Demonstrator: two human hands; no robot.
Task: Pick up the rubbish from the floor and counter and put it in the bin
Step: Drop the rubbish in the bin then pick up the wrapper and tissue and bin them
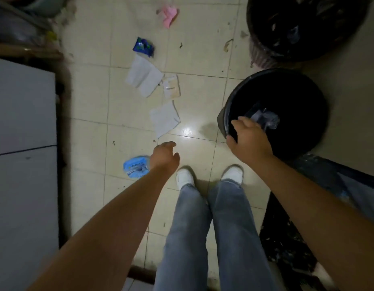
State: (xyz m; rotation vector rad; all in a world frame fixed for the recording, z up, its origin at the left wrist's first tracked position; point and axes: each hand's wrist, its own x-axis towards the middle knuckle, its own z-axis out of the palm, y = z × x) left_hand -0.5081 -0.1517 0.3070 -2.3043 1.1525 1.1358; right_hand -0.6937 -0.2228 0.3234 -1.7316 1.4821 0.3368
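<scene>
Rubbish lies on the tiled floor: a pink crumpled wad [169,14], a dark blue wrapper [143,46], a large white paper [143,76], a small beige packet [171,87], a second white paper [165,119] and a light blue packet [136,166]. The black bin [222,121] stands to the right. My right hand [250,139] is over its near rim, with a clear plastic wrapper [266,119] at the fingertips inside the bin; whether the fingers grip it is unclear. My left hand [164,157] hangs above the floor beside the light blue packet, fingers loosely curled and empty.
A second, larger dark basket [263,53] holding rubbish stands behind the bin at the top right. A white cabinet [22,122] runs along the left. A black bag [287,238] lies at the lower right. My feet in white shoes [185,177] stand just below the hands.
</scene>
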